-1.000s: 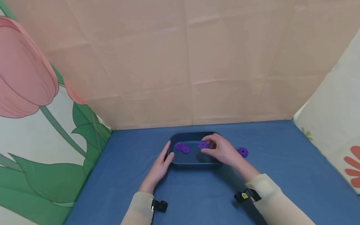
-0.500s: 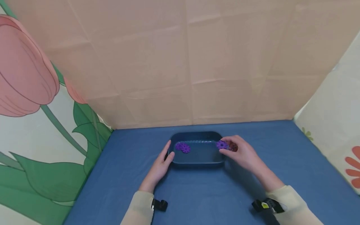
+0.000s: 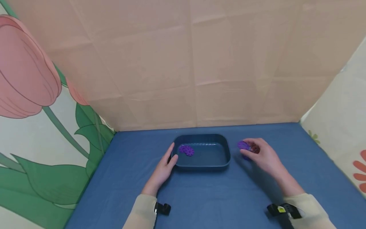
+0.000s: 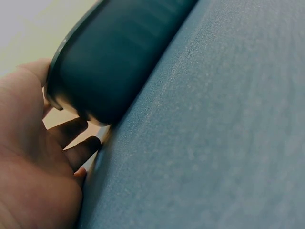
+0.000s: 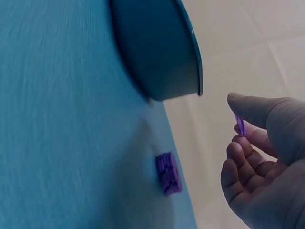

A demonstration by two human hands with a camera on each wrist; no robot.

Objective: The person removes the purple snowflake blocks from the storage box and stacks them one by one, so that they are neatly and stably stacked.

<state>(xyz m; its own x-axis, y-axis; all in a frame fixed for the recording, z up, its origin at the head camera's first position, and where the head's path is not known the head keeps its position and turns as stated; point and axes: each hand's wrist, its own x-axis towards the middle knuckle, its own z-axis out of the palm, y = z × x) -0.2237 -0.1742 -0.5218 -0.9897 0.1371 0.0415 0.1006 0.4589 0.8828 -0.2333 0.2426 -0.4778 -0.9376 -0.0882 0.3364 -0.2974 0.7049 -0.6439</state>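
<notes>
My right hand point(image 3: 263, 156) pinches a purple notched plastic disc point(image 3: 244, 145) between thumb and fingers, above the cloth right of the tray. The disc shows edge-on in the right wrist view. Under it on the cloth lies a short stack of purple discs point(image 5: 168, 173), mostly hidden by the hand in the head view. Inside the dark blue tray point(image 3: 204, 167), toward its left end, lie overlapping purple discs point(image 3: 187, 150). My left hand point(image 3: 161, 172) rests against the tray's left end, thumb at the front corner and fingers spread along the side.
A blue cloth point(image 3: 197, 197) covers the table. Behind it hangs a beige sheet point(image 3: 191, 70). Printed floral panels point(image 3: 31, 133) stand at the left and right sides.
My right hand has carried the pinched disc rightward from over the tray, past its right rim, to above the discs on the cloth. The left hand and tray have stayed in place.
</notes>
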